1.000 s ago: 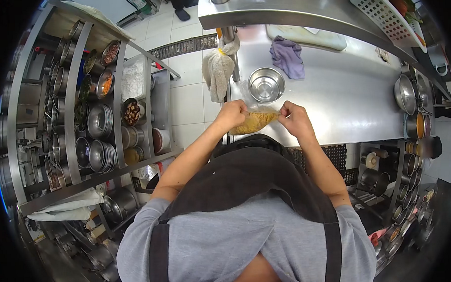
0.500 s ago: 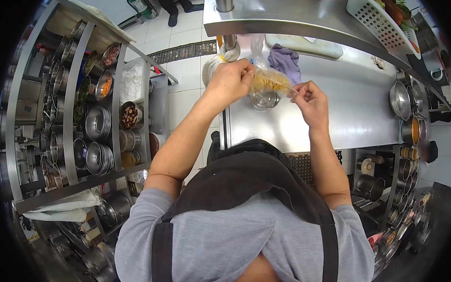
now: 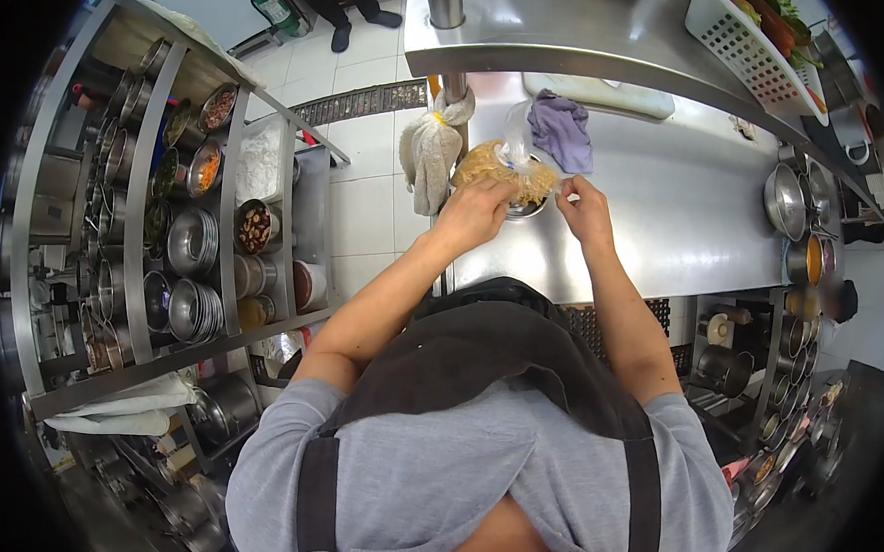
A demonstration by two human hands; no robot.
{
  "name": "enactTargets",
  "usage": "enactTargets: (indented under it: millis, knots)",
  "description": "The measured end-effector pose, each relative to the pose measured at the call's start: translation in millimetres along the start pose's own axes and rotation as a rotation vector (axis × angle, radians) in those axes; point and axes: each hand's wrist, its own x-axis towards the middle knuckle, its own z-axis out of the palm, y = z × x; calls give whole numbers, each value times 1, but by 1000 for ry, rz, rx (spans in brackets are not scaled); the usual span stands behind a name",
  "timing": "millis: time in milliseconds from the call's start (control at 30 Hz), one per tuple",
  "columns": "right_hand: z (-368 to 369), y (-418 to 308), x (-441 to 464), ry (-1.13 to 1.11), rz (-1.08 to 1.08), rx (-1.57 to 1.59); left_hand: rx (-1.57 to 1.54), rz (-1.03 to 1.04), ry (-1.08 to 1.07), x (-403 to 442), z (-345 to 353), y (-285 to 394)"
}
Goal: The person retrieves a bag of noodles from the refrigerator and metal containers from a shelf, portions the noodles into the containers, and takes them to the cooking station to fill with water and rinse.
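A clear plastic bag [image 3: 479,164] of yellowish, crumbly-looking food lies over a small metal bowl [image 3: 525,212] near the counter's left end. Its gathered neck, with a bit of blue on it, points away from me. My left hand [image 3: 477,214] has its fingers curled against the near side of the bag. At the bag's right corner, my right hand [image 3: 586,211] pinches the plastic between thumb and fingers. Most of the bowl is hidden under the bag and my left hand.
Beyond the bag lies a purple cloth [image 3: 561,131], with a white cutting board [image 3: 601,97] behind it. A knotted towel [image 3: 431,160] hangs at the counter's left post. An overhead shelf [image 3: 551,53] carries a vegetable basket [image 3: 746,46]. Racks of bowls [image 3: 195,309] stand left; a person's legs [image 3: 355,11] show behind.
The bag has come down and left onto the bowl, and its neck now faces away. Both hands moved nearer to me, the left one onto the bag's near side.
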Motion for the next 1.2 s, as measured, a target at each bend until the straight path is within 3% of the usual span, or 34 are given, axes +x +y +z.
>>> enactTargets:
  millis: [33,100,133,200,233,300,333,433,533,667,733,767,833,867,900,933,967,1033,1100,1200]
  knots:
    - [0,2,0,37,-1,73,0,1,4,-8,-2,2]
    - [0,9,3,48,75,230,-134,-339,128,-25,-4,-4]
    - [0,12,4,53,154,391,-137,-336,127,-29,-7,-11]
    - [-2,6,8,38,224,414,-459,-1113,-97,-38,-10,-26]
    - [-1,3,10,19,294,438,-459,-1118,-93,-41,-4,-32]
    - [9,8,16,-24,295,417,-1038,-1248,61,-41,7,-49]
    - [13,12,19,-60,298,397,-1192,-1161,25,-39,9,-57]
    - [12,7,23,-49,94,112,-1270,-1110,111,-27,12,-64]
    - [7,-8,17,-8,69,30,-1317,-1060,216,-24,17,-65]
    - [20,24,21,68,-160,-26,-1230,-1121,225,-26,27,-75]
    - [26,29,17,36,-135,81,-1143,-1036,239,-27,28,-70]
    - [30,37,18,52,-297,-143,-1049,-1056,210,-15,16,-47]
    - [27,25,15,-18,-311,-317,-951,-957,178,-19,23,-56]
    - [26,22,12,-20,-276,-258,-903,-932,176,-17,20,-47]
    - [24,23,6,19,-426,-240,-910,-882,196,-23,24,-51]
    - [23,25,6,-40,-365,-191,-787,-761,210,-38,44,-77]
    - [17,21,-1,14,-449,-203,-671,-665,194,-35,34,-61]
    - [19,26,-6,31,-378,-150,-638,-557,222,-37,46,-68]
    - [12,13,-9,-41,-262,-106,-715,-717,207,-39,40,-58]
    - [8,8,-7,24,-272,-64,-815,-671,233,-24,29,-43]
